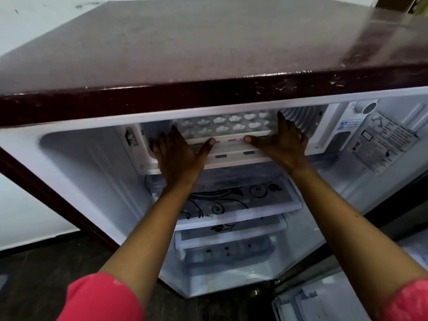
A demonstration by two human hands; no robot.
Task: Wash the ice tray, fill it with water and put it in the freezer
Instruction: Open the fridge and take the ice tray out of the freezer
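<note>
Stage: final placement. Ice tray (223,125) sits in the freezer compartment (298,122) at the top of the open fridge (208,42), directly ahead of and between both hands.

Tray orientation: long axis runs L-R, parallel to the fridge front. Cell openings face up toward the camera; rows of cells visible. Water level inside the cells: cannot tell, too blurred.

Left hand (178,154): fingers spread, reaching over the tray's left end; thumb extended right along the front rim. Hand is flat on the tray rather than clenched, a loose hold at the end.

Right hand (283,141): fingers extended up past the tray's right end toward the ribbed rear wall; thumb extended left along the same front rim. Also a flat, loose hold.

Thumb tips point at each other, apart, w/ a short stretch of rim between them. Both hands approx. equally near; neither leads.

Below the tray: white freezer flap (234,156), then patterned shelves (231,200).

Judgement: the next move is along the short axis, i.e. straight back into the compartment. Keep the tray level on its long axis; uneven push from one hand would skew it and, if filled, spill. Then release and withdraw both hands.
</note>
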